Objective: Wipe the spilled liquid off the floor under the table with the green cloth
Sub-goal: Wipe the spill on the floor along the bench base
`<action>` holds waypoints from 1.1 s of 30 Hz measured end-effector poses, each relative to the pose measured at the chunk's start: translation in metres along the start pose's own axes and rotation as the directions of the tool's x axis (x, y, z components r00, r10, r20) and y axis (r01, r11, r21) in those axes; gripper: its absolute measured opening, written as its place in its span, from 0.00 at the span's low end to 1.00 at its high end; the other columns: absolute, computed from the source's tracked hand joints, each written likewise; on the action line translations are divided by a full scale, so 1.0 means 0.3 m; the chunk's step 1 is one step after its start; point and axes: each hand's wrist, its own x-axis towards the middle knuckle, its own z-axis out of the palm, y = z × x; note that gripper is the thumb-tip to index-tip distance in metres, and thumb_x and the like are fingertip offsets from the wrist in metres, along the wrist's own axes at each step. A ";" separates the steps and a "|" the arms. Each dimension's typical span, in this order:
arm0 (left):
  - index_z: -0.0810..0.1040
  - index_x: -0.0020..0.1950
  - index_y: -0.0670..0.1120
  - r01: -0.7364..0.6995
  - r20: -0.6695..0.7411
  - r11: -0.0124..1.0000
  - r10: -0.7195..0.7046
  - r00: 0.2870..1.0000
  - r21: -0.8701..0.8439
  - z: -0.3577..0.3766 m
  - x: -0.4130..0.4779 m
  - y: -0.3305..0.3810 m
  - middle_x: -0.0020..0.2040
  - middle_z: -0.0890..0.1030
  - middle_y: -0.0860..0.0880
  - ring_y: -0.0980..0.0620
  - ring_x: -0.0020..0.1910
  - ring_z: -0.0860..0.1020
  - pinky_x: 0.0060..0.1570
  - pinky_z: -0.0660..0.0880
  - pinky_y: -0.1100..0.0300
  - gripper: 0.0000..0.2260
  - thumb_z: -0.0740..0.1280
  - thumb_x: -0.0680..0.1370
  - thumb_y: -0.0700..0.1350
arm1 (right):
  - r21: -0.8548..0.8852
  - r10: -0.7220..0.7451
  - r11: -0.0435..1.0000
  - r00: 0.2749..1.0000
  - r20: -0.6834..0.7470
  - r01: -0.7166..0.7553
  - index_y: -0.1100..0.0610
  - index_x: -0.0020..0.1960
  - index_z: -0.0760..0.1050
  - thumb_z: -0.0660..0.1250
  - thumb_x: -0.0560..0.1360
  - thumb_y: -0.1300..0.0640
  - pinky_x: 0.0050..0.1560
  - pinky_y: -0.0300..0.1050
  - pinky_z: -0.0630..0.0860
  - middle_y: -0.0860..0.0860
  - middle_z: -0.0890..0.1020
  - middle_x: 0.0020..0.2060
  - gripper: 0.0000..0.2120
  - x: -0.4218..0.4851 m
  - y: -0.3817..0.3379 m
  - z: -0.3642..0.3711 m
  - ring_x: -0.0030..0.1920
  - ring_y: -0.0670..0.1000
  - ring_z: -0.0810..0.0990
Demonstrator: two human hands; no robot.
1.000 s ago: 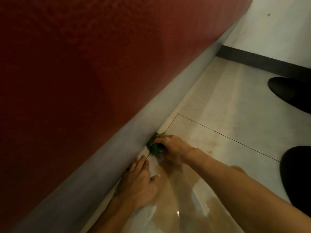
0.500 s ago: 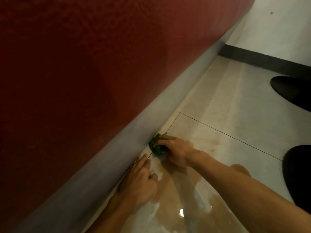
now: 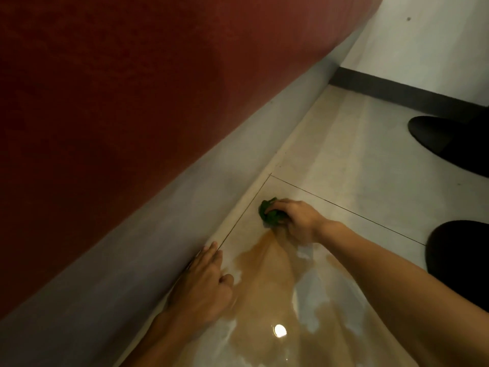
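Gripping the bunched green cloth on the floor, right hand at the edge of the spilled liquid (brown, glossy), left hand flat, fingers straight.

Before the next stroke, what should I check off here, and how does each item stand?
1. Cloth in right hand grip: ok.
2. Cloth down on the floor at the far tip of the spill: ok.
3. Left hand flat on the floor as a brace: ok.
4. Spill wiped up: not ok, a brown pool lies between the arms.
5. Cloth not soaked through: cannot tell.
6. Shoe apart from the spill: ok.
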 end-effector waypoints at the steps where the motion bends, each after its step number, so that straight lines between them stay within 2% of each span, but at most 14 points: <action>1: 0.53 0.78 0.48 -0.004 -0.003 1.000 0.004 1.000 0.011 0.003 0.000 -0.001 0.78 0.47 0.56 0.59 0.76 0.45 0.71 0.39 0.64 0.26 0.54 0.80 0.49 | 0.002 0.049 0.999 0.999 -0.010 -0.049 0.50 0.67 0.71 0.66 0.72 0.62 0.64 0.47 0.70 0.52 0.75 0.64 0.24 -0.010 0.026 -0.007 0.62 0.57 0.74; 5: 0.53 0.78 0.49 -0.004 -0.021 1.000 0.004 1.000 0.029 0.007 -0.001 0.001 0.78 0.46 0.56 0.59 0.76 0.45 0.73 0.41 0.62 0.26 0.54 0.81 0.49 | 0.067 0.195 0.979 0.980 -0.044 -0.192 0.52 0.65 0.73 0.68 0.69 0.57 0.59 0.39 0.68 0.53 0.77 0.61 0.24 -0.085 0.116 -0.022 0.60 0.56 0.75; 9: 0.51 0.78 0.48 0.001 -0.008 0.998 0.000 1.000 0.057 0.011 0.002 0.013 0.79 0.45 0.55 0.58 0.76 0.44 0.72 0.40 0.62 0.26 0.53 0.81 0.50 | 0.054 0.283 0.959 0.956 -0.076 -0.279 0.50 0.65 0.73 0.67 0.72 0.60 0.60 0.44 0.70 0.52 0.76 0.62 0.22 -0.192 0.187 -0.008 0.60 0.56 0.75; 12: 0.54 0.78 0.48 -0.011 -0.010 0.995 0.012 1.000 0.098 0.005 0.001 0.016 0.79 0.47 0.54 0.57 0.77 0.47 0.73 0.43 0.62 0.26 0.53 0.80 0.52 | 0.059 0.358 0.934 0.927 -0.113 -0.353 0.47 0.65 0.72 0.65 0.74 0.57 0.60 0.47 0.72 0.49 0.74 0.63 0.20 -0.257 0.220 0.004 0.61 0.55 0.74; 15: 0.63 0.74 0.50 -0.004 -0.096 0.998 0.010 0.995 0.065 -0.003 0.019 0.023 0.76 0.60 0.52 0.53 0.74 0.60 0.72 0.58 0.58 0.25 0.57 0.77 0.52 | 0.068 0.415 0.910 0.898 -0.148 -0.409 0.46 0.66 0.70 0.63 0.75 0.53 0.59 0.50 0.74 0.49 0.74 0.64 0.19 -0.287 0.214 0.016 0.61 0.56 0.74; 17: 0.71 0.69 0.49 -0.052 -0.166 0.998 0.057 0.984 0.034 -0.006 0.052 0.041 0.68 0.73 0.50 0.49 0.65 0.71 0.64 0.69 0.55 0.25 0.56 0.73 0.51 | 0.054 0.468 0.883 0.868 -0.166 -0.466 0.48 0.66 0.69 0.62 0.77 0.52 0.56 0.51 0.74 0.51 0.74 0.62 0.18 -0.293 0.206 0.031 0.59 0.58 0.74; 18: 0.73 0.67 0.47 -0.106 -0.188 0.994 0.109 0.976 0.029 0.001 0.078 0.048 0.65 0.76 0.49 0.48 0.62 0.74 0.63 0.71 0.54 0.25 0.56 0.71 0.50 | 0.050 0.511 0.858 0.841 -0.177 -0.511 0.49 0.65 0.69 0.61 0.77 0.51 0.55 0.50 0.75 0.53 0.75 0.59 0.17 -0.293 0.203 0.038 0.58 0.58 0.74; 19: 0.75 0.66 0.44 -0.163 -0.204 0.986 0.166 0.965 0.031 0.008 0.102 0.054 0.64 0.77 0.47 0.47 0.62 0.74 0.65 0.69 0.55 0.25 0.55 0.71 0.49 | 0.062 0.562 0.825 0.806 -0.187 -0.561 0.50 0.65 0.69 0.60 0.77 0.52 0.54 0.50 0.74 0.54 0.75 0.58 0.17 -0.291 0.196 0.041 0.57 0.59 0.74; 21: 0.71 0.70 0.42 -0.217 -0.152 0.973 0.226 0.962 0.073 0.011 0.140 0.069 0.70 0.72 0.45 0.48 0.69 0.68 0.71 0.56 0.60 0.27 0.53 0.74 0.50 | 0.125 0.656 0.754 0.730 -0.192 -0.645 0.53 0.65 0.69 0.61 0.75 0.55 0.55 0.51 0.73 0.57 0.75 0.57 0.18 -0.274 0.172 0.040 0.58 0.61 0.74; 23: 0.63 0.75 0.44 -0.223 -0.083 0.964 0.236 0.968 0.142 0.017 0.163 0.064 0.76 0.62 0.48 0.52 0.75 0.58 0.69 0.43 0.67 0.28 0.48 0.76 0.52 | 0.156 0.710 0.704 0.681 -0.176 -0.693 0.56 0.65 0.68 0.61 0.75 0.56 0.59 0.52 0.71 0.59 0.73 0.60 0.19 -0.249 0.131 0.044 0.61 0.62 0.72; 25: 0.61 0.76 0.45 -0.215 -0.070 0.965 0.227 0.971 0.149 0.029 0.176 0.055 0.77 0.58 0.50 0.54 0.76 0.54 0.67 0.39 0.68 0.31 0.45 0.74 0.53 | 0.174 0.726 0.687 0.662 -0.186 -0.705 0.56 0.66 0.67 0.60 0.78 0.53 0.61 0.54 0.70 0.61 0.72 0.62 0.18 -0.218 0.090 0.059 0.62 0.63 0.70; 28: 0.61 0.76 0.46 -0.207 -0.050 0.973 0.213 0.976 0.099 0.026 0.177 0.058 0.78 0.56 0.51 0.54 0.76 0.53 0.71 0.43 0.65 0.28 0.46 0.77 0.52 | 0.180 0.676 0.737 0.704 -0.216 -0.652 0.56 0.68 0.65 0.60 0.77 0.54 0.63 0.56 0.70 0.61 0.71 0.63 0.20 -0.166 0.040 0.093 0.63 0.63 0.69; 30: 0.60 0.76 0.47 -0.202 -0.040 0.976 0.206 0.978 0.082 0.024 0.180 0.058 0.78 0.55 0.52 0.56 0.76 0.52 0.72 0.44 0.63 0.22 0.51 0.82 0.49 | 0.198 0.628 0.778 0.748 -0.215 -0.596 0.55 0.69 0.65 0.60 0.77 0.55 0.67 0.56 0.67 0.60 0.70 0.65 0.21 -0.132 0.005 0.107 0.65 0.63 0.67; 33: 0.60 0.76 0.48 -0.196 -0.042 0.978 0.199 0.979 0.073 0.017 0.181 0.057 0.78 0.55 0.54 0.57 0.76 0.51 0.71 0.43 0.64 0.21 0.53 0.82 0.46 | 0.234 0.545 0.834 0.811 -0.214 -0.499 0.54 0.71 0.64 0.60 0.78 0.54 0.71 0.57 0.62 0.59 0.67 0.69 0.21 -0.090 -0.050 0.131 0.70 0.63 0.62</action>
